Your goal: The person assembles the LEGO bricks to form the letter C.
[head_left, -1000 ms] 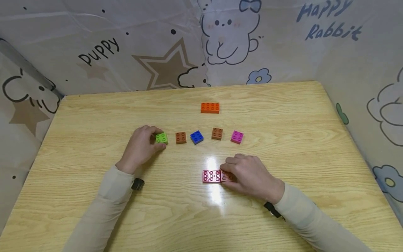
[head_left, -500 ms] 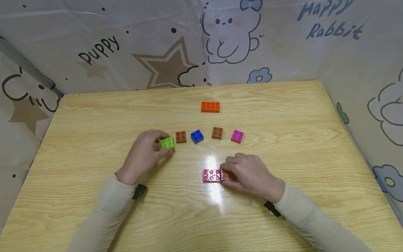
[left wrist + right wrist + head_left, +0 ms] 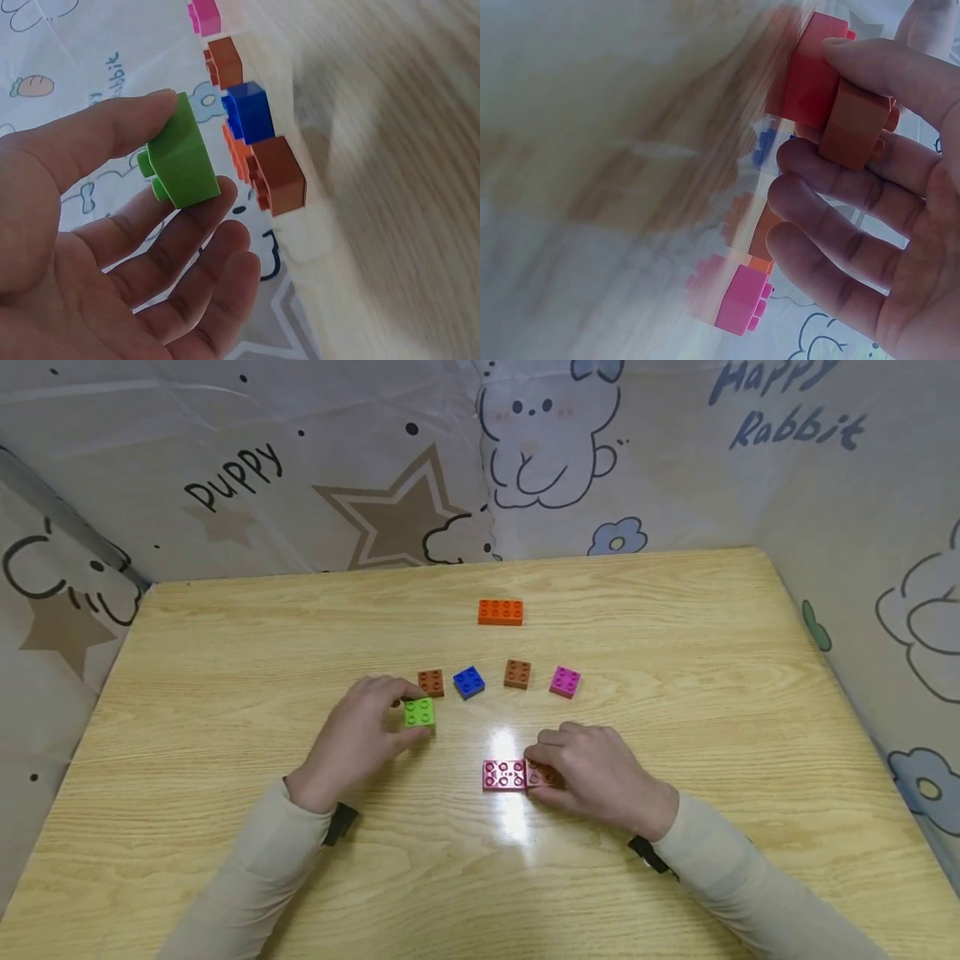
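Thumb and fingers of my left hand (image 3: 352, 735) pinch a lime-green toy building brick (image 3: 419, 713) with a two-by-two stud top. In the left wrist view the green brick (image 3: 184, 161) is held up off the table, studs turned toward the palm side. My right hand (image 3: 600, 777) pinches a small brown brick (image 3: 855, 124) at the right end of a longer red brick (image 3: 503, 775). The brown one sits higher than the red one, on its end studs, and the fingers partly cover it in the head view. My right thumb also lies against the red brick in the right wrist view.
Beyond the hands stands a loose row: a brown brick (image 3: 431, 682), a blue brick (image 3: 468, 682), another brown brick (image 3: 517, 674) and a pink brick (image 3: 565, 682). A long orange brick (image 3: 500, 612) lies farther back. Printed sheeting (image 3: 675, 468) borders the wooden table (image 3: 225, 643).
My left hand has lifted the green brick from the row's left end and carried it right and nearer, in front of the left brown brick. The right hand has stayed put.
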The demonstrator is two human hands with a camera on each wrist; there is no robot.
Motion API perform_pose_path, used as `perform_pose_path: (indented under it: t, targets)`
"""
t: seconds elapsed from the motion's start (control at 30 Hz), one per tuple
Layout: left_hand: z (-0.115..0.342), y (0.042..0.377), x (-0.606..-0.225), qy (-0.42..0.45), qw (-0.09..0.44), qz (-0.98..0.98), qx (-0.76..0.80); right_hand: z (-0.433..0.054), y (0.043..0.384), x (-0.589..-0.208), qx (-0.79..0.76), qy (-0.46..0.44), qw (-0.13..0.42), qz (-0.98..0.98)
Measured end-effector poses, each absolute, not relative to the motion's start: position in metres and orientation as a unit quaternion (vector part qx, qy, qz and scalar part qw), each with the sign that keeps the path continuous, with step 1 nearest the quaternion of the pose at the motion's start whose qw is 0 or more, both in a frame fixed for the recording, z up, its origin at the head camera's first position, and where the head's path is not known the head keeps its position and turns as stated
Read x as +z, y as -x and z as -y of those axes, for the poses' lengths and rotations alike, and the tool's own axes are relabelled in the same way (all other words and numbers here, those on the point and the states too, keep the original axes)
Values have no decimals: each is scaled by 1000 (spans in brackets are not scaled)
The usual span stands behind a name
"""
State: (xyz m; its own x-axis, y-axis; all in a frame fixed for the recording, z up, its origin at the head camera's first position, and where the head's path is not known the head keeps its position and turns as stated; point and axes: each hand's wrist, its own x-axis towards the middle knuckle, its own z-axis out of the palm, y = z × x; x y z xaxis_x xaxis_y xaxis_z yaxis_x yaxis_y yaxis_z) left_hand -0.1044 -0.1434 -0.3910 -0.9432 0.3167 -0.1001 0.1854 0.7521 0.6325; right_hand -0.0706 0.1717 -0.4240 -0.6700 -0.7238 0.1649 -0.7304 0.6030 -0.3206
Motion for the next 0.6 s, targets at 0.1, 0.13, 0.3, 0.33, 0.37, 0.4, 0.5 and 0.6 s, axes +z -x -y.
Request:
perform_pose_path:
  t: [0.1, 0.13, 0.3, 0.33, 0.37, 0.4, 0.5, 0.6]
  targets:
    - [141, 102, -393, -139, 108, -929, 324, -171, 71, -423, 183, -407, 8, 895]
    - [140, 101, -394, -143, 111, -929, 323, -171, 71, -423, 182, -406, 8, 895]
    - [133, 98, -400, -166, 117, -929, 308, -171, 71, -423, 178, -404, 9, 897]
    - [132, 97, -400, -169, 118, -930, 306, -171, 71, -423, 180, -405, 8, 897]
    - [131, 97, -401, -172, 119, -930, 304, -171, 71, -423, 182, -405, 7, 896]
    - [130, 96, -401, -176, 119, -929, 302, -171, 71, -423, 183, -405, 7, 896]
    - [127, 94, -400, -184, 120, -929, 299, -171, 71, -423, 184, -405, 5, 895]
    - [124, 93, -400, -194, 118, -927, 297, -171, 71, -422, 180, -404, 5, 897]
